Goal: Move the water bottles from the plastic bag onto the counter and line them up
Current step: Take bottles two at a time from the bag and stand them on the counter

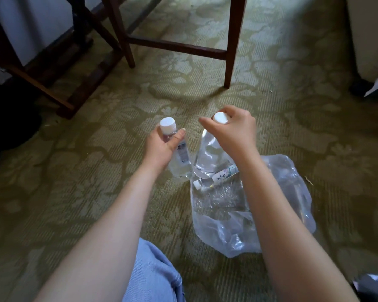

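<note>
Patterned carpet [292,138] holds plastic bag [292,203], one bottle [216,176] lying inside. Left grip [162,147] clamps small bottle [181,158]; right grip [234,131] clamps top of larger bottle [205,158].

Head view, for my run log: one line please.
left hand grips small bottle | right hand grips large bottle at cap | third bottle lying at plastic bag mouth

A person's left hand [162,147] grips the neck of a labelled water bottle [182,153] while the right hand [234,129] holds a clear water bottle [206,155] at its white cap. Both bottles are upright, side by side, at the far edge of a crumpled plastic bag [271,203] on a green patterned carpet [74,192]. A third bottle [218,177] lies inside the bag. Wooden chair legs [177,45] stand beyond, and a denim-clad knee [153,273] shows nearest.
</note>
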`<state>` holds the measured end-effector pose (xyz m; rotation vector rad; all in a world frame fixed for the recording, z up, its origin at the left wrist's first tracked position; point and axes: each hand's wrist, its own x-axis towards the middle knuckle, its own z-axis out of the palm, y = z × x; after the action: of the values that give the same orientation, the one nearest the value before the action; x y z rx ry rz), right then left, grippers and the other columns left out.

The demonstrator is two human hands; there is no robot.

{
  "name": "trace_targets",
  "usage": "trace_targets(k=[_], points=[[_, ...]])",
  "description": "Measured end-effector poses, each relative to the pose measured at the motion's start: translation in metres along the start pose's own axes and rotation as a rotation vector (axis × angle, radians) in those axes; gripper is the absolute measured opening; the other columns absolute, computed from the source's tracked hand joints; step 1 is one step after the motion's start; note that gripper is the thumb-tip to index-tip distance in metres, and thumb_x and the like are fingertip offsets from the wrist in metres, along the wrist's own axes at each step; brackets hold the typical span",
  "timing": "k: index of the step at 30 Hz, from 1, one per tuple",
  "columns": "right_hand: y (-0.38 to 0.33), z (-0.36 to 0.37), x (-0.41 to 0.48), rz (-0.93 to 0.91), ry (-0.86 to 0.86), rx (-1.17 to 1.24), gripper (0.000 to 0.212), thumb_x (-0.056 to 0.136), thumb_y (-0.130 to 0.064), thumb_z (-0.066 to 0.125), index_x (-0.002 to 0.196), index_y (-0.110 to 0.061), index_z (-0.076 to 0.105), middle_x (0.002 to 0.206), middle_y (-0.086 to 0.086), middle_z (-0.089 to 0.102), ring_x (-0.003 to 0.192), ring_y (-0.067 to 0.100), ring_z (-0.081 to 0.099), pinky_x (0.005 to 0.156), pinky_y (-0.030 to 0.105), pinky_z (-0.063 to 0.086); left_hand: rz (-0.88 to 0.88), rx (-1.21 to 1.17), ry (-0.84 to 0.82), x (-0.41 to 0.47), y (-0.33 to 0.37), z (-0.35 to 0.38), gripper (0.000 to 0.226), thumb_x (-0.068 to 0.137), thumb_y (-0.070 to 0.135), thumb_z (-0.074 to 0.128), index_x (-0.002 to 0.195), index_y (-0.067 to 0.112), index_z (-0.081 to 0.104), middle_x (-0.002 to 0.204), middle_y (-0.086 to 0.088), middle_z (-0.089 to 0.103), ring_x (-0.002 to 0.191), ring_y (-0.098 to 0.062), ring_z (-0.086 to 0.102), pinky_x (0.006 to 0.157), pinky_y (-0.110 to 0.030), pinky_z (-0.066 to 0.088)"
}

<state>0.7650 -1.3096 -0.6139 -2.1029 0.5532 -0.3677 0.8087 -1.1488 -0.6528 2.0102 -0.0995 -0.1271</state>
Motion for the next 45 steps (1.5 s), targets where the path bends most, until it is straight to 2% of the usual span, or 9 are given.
trace_targets(k=[5,10,14,16,21,27,35,40,45], points=[[-0.023,0.003,-0.009,0.025,-0.017,-0.012,0.037,0.068,-0.055,0.073,0.073,-0.022,0.059,0.071,-0.003,0.062,0.076,0.019,0.06,0.067,0.034,0.047,0.179,0.109,0.095,-0.014,0.013,-0.021,0.043,0.083,0.036,0.068,0.118,0.017,0.05,0.086,0.009,0.058,0.078,-0.013,0.056,0.071,-0.026,0.045],[-0.049,0.0,-0.026,0.044,0.024,-0.006,0.031,0.072,-0.05,0.072,0.074,-0.023,0.056,0.072,-0.007,0.061,0.076,0.016,0.059,0.063,0.028,0.037,0.18,0.124,0.155,-0.039,0.023,-0.05,0.041,0.083,0.036,0.064,0.118,0.018,0.051,0.1,-0.005,0.067,0.09,-0.02,0.063,0.078,-0.03,0.049],[-0.086,-0.009,-0.042,0.054,-0.023,-0.044,0.034,0.073,-0.052,0.07,0.077,-0.02,0.059,0.075,-0.004,0.064,0.079,0.02,0.061,0.064,0.03,0.039,0.131,0.102,0.225,-0.065,0.05,-0.075,0.029,0.087,0.019,0.065,0.113,0.013,0.052,0.099,0.003,0.063,0.085,0.002,0.059,0.077,-0.009,0.044],[-0.114,-0.019,-0.047,0.059,-0.045,-0.067,0.035,0.074,-0.052,0.069,0.078,-0.018,0.06,0.074,-0.004,0.063,0.081,0.021,0.061,0.063,0.031,0.038,0.109,0.103,0.225,-0.071,0.075,-0.093,0.028,0.087,0.019,0.065,0.111,0.013,0.052,0.097,0.006,0.062,0.082,0.008,0.057,0.074,-0.004,0.041],[-0.214,-0.056,-0.059,0.061,-0.07,-0.057,0.03,0.076,-0.049,0.068,0.082,-0.02,0.062,0.078,-0.005,0.066,0.083,0.02,0.062,0.064,0.027,0.035,0.095,0.089,0.203,-0.077,0.168,-0.156,0.028,0.085,0.02,0.065,0.109,0.018,0.051,0.098,0.001,0.065,0.089,-0.013,0.061,0.077,-0.013,0.044],[-0.369,-0.124,-0.061,0.007,-0.1,-0.067,0.031,0.078,-0.048,0.065,0.087,-0.018,0.063,0.078,-0.008,0.062,0.078,0.015,0.056,0.065,0.028,0.04,0.055,0.124,0.286,-0.083,0.304,-0.252,0.03,0.085,0.022,0.066,0.109,0.013,0.051,0.102,-0.003,0.067,0.09,-0.014,0.061,0.077,-0.018,0.047],[-0.562,-0.211,-0.077,-0.082,-0.2,-0.06,0.029,0.078,-0.048,0.066,0.089,-0.022,0.057,0.079,-0.011,0.058,0.079,0.011,0.056,0.06,0.022,0.036,0.053,0.166,0.34,-0.11,0.475,-0.386,0.032,0.086,0.026,0.067,0.108,0.01,0.051,0.103,-0.002,0.063,0.089,-0.011,0.059,0.066,-0.006,0.042],[-0.635,-0.243,-0.105,-0.191,-0.255,-0.033,0.03,0.078,-0.048,0.067,0.089,-0.022,0.058,0.083,-0.008,0.062,0.082,0.015,0.06,0.071,0.033,0.051,0.048,0.267,0.401,-0.152,0.54,-0.439,0.029,0.083,0.027,0.071,0.101,0.015,0.051,0.1,-0.002,0.063,0.088,-0.01,0.056,0.064,-0.005,0.037],[-0.662,-0.263,-0.138,-0.262,-0.4,0.045,0.03,0.078,-0.048,0.068,0.09,-0.023,0.056,0.083,-0.009,0.059,0.081,0.012,0.056,0.064,0.025,0.041,-0.057,0.286,0.637,-0.224,0.568,-0.465,0.028,0.085,0.029,0.069,0.101,0.019,0.048,0.097,0.004,0.057,0.083,-0.007,0.052,0.057,-0.006,0.038]])
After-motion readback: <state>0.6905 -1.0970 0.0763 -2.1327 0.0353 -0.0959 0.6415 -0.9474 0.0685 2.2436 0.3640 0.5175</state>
